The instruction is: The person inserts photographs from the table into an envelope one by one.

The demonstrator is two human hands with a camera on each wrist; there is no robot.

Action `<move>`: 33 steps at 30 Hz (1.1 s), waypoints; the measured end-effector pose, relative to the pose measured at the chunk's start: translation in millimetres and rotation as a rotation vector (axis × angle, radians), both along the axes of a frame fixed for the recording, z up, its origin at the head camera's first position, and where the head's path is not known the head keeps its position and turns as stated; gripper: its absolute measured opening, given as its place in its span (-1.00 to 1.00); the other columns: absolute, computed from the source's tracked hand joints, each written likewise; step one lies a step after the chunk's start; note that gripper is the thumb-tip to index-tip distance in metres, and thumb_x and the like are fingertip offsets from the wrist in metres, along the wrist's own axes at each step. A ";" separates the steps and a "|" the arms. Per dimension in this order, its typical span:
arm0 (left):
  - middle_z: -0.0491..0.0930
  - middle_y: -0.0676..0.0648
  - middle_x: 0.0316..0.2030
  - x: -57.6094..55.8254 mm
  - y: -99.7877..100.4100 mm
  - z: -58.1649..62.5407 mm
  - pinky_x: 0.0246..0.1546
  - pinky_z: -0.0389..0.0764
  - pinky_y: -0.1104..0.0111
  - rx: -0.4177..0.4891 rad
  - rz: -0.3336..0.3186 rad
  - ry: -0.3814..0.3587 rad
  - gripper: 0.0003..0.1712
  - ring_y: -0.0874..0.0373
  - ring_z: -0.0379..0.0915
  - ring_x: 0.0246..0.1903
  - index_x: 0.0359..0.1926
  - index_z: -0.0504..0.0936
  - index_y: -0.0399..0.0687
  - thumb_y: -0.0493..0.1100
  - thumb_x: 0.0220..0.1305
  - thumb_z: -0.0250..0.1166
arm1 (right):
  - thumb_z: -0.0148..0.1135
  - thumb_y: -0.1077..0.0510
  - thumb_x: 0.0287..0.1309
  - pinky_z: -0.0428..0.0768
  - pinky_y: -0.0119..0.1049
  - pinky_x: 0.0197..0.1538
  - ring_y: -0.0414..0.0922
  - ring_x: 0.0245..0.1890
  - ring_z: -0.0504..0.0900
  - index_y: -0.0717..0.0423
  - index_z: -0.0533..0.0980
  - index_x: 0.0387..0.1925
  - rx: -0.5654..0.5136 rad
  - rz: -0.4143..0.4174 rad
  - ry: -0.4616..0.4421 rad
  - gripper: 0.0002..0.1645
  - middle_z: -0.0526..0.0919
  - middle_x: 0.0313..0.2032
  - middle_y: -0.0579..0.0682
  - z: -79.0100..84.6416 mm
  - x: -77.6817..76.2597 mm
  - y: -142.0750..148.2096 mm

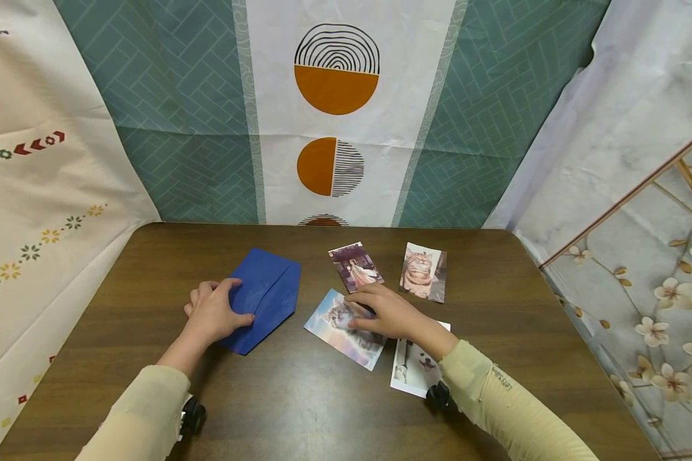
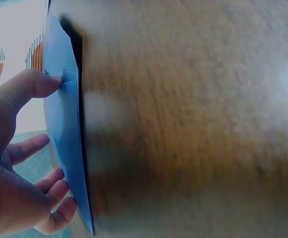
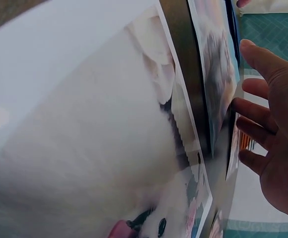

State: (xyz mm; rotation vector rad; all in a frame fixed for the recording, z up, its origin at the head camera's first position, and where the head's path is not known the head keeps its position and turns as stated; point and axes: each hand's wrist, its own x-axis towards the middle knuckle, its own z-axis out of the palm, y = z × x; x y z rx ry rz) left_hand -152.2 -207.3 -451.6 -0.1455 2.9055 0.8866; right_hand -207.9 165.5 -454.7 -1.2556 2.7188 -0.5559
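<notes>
A dark blue envelope (image 1: 272,291) lies on the left half of the table, its flap side up. My left hand (image 1: 212,311) rests on its left part, thumb and fingers spread; in the left wrist view the thumb touches the flap of the blue envelope (image 2: 64,114). My right hand (image 1: 389,311) is over a pastel cat card (image 1: 333,325), its loosely bent fingers at the card's upper right part and hiding some of it. Under my right wrist lies a white-bordered picture card (image 1: 411,378), partly covered; it fills much of the right wrist view.
Farther back lies a purple card with a figure in a pale dress (image 1: 354,264). Right of it is a photo card of an orange cat (image 1: 420,272). The brown wooden table (image 1: 288,403) ends at a patterned curtain (image 1: 334,128).
</notes>
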 end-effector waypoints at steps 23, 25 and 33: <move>0.11 -0.66 0.35 -9.9 -3.1 -0.1 0.14 0.13 -0.45 -0.004 -0.016 -0.006 0.04 -0.63 0.02 0.33 0.51 0.31 -0.25 -0.03 0.10 0.61 | 0.46 -0.11 0.35 0.48 0.10 0.42 0.11 0.35 0.57 0.10 0.63 0.33 -0.010 0.007 0.013 -0.37 0.65 0.27 0.14 1.1 0.9 2.9; 0.12 -0.67 0.37 -11.1 -4.1 1.1 0.16 0.12 -0.47 -0.013 -0.018 -0.020 0.05 -0.65 0.01 0.34 0.51 0.31 -0.26 -0.01 0.10 0.61 | 0.46 -0.11 0.35 0.47 0.10 0.42 0.11 0.35 0.57 0.09 0.63 0.33 -0.008 0.008 0.013 -0.37 0.65 0.27 0.14 1.1 0.5 2.6; 0.16 -0.68 0.34 -14.6 -4.6 4.9 0.15 0.11 -0.46 -0.031 -0.027 -0.058 0.01 -0.67 0.00 0.33 0.47 0.36 -0.31 0.01 0.13 0.60 | 0.46 -0.09 0.36 0.48 0.09 0.42 0.11 0.33 0.58 0.11 0.63 0.32 -0.011 0.001 -0.006 -0.39 0.66 0.26 0.13 3.9 2.4 2.5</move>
